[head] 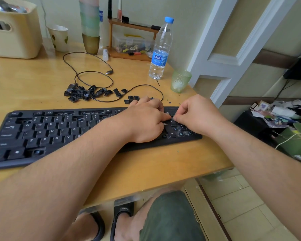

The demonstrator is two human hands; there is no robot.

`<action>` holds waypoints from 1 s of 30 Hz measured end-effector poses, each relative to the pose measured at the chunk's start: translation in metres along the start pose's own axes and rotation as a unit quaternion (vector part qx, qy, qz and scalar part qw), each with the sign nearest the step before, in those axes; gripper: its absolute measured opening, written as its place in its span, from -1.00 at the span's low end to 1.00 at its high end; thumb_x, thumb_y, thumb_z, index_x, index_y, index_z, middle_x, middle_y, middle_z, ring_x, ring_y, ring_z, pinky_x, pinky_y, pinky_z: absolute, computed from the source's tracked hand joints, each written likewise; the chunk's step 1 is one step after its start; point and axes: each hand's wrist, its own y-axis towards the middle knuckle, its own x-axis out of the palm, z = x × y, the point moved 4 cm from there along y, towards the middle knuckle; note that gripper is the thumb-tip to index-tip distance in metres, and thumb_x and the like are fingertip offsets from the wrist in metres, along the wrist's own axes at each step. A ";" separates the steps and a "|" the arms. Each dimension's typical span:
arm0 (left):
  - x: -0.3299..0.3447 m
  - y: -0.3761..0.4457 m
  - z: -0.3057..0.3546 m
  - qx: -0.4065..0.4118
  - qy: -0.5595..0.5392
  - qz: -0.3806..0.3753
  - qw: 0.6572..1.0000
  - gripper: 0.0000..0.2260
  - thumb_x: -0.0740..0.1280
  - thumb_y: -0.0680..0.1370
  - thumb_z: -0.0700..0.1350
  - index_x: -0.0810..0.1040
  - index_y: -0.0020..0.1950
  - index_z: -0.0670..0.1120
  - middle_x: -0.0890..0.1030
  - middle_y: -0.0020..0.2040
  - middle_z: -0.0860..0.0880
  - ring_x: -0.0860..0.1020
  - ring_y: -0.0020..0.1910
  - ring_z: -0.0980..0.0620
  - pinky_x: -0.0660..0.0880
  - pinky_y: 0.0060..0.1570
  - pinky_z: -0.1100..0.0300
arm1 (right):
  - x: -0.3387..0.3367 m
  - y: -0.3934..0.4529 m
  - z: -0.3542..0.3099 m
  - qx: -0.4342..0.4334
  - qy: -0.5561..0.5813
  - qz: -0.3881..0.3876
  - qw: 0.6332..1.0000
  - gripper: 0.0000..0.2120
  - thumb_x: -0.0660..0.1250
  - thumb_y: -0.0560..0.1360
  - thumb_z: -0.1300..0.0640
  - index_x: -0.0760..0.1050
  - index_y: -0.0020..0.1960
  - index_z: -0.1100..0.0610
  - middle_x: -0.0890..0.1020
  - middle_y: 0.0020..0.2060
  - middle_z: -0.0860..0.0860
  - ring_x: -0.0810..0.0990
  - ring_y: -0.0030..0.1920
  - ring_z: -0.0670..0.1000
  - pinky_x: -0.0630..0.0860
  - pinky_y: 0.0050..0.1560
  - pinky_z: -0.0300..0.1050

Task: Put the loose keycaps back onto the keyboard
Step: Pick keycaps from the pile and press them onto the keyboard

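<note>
Here, both hands work at the keyboard's [63, 131] right end, the right hand [198, 115] pinching a keycap [172, 117] with curled fingers, the left hand [146, 119] curled beside it, and the cap should sit square before pressing.
</note>
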 end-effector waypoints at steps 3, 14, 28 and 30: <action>0.001 0.000 0.000 0.000 0.001 0.002 1.000 -0.56 0.11 0.66 -0.02 0.39 0.54 0.24 0.36 0.34 0.07 0.25 0.32 -0.07 0.22 0.35 -0.05 | 0.000 0.002 -0.004 -0.017 -0.018 -0.007 1.000 -0.89 0.55 0.48 0.02 0.71 -0.21 -0.01 0.68 -0.27 -0.13 0.56 -0.23 -0.19 0.41 -0.32 -0.29; 0.001 0.001 0.000 -0.003 -0.001 0.003 1.000 -0.57 0.11 0.67 -0.01 0.39 0.54 0.23 0.36 0.35 0.07 0.25 0.34 -0.07 0.21 0.38 -0.06 | 0.003 -0.001 -0.004 -0.032 -0.044 0.011 0.998 -0.85 0.45 0.56 0.20 0.70 -0.13 -0.02 0.62 -0.19 -0.03 0.57 -0.14 -0.01 0.43 -0.11 -0.19; 0.000 0.001 -0.001 -0.001 0.000 -0.009 1.000 -0.55 0.10 0.68 0.00 0.34 0.58 0.21 0.35 0.38 0.08 0.24 0.38 -0.06 0.18 0.42 -0.07 | -0.019 0.013 0.017 0.006 0.102 0.035 0.994 -0.93 0.54 0.50 0.09 0.66 -0.13 -0.01 0.66 -0.22 -0.11 0.61 -0.23 -0.09 0.40 -0.27 -0.22; 0.000 0.001 0.000 -0.001 0.003 -0.008 1.000 -0.55 0.10 0.68 0.00 0.34 0.58 0.22 0.35 0.38 0.07 0.24 0.38 -0.07 0.19 0.41 -0.07 | -0.012 0.017 0.020 0.028 0.140 0.019 0.990 -0.87 0.61 0.43 0.06 0.66 -0.16 0.03 0.64 -0.31 -0.10 0.58 -0.29 -0.08 0.43 -0.28 -0.19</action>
